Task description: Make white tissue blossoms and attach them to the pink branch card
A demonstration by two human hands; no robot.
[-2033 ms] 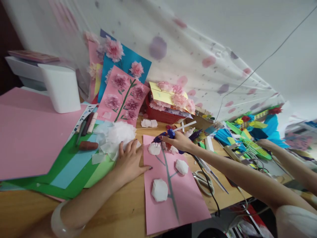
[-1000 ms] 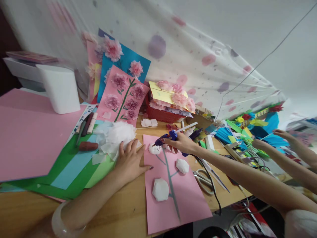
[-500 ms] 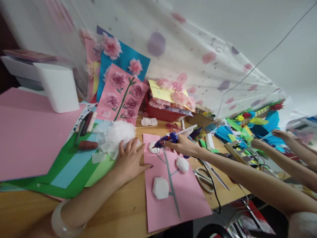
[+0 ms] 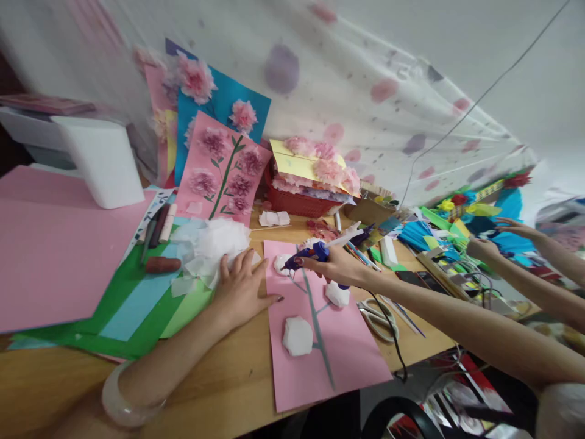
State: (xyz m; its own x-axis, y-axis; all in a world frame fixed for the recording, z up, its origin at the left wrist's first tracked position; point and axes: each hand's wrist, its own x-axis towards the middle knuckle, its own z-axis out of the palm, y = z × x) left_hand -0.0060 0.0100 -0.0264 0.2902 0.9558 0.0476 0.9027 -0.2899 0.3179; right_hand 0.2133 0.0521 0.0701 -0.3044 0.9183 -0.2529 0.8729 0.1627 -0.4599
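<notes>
My right hand (image 4: 339,266) grips a blue hot glue gun (image 4: 307,255), its nozzle over a white tissue-paper pad (image 4: 282,261) near the top of a pink sheet (image 4: 351,360). A grey-green stem (image 4: 323,352) with side branches runs down this sheet. Two more white pads, one at the right (image 4: 338,295) and one lower left (image 4: 298,336), sit by branch ends. My left hand (image 4: 240,292) lies with fingers spread beside a heap of white tissue paper (image 4: 217,244), its thumb at the sheet's left edge.
Scissors (image 4: 378,319) and the gun's black cord (image 4: 397,347) lie right of the sheet. Finished flower pictures (image 4: 223,171) lean behind, beside a red basket (image 4: 297,203). Coloured paper (image 4: 114,305) and markers (image 4: 162,227) are at left. A co-worker's hands (image 4: 484,250) are at far right.
The view has shifted slightly. My hands and the glue gun keep almost the same place over the sheet. At far right, the co-worker's hands have moved a little.
</notes>
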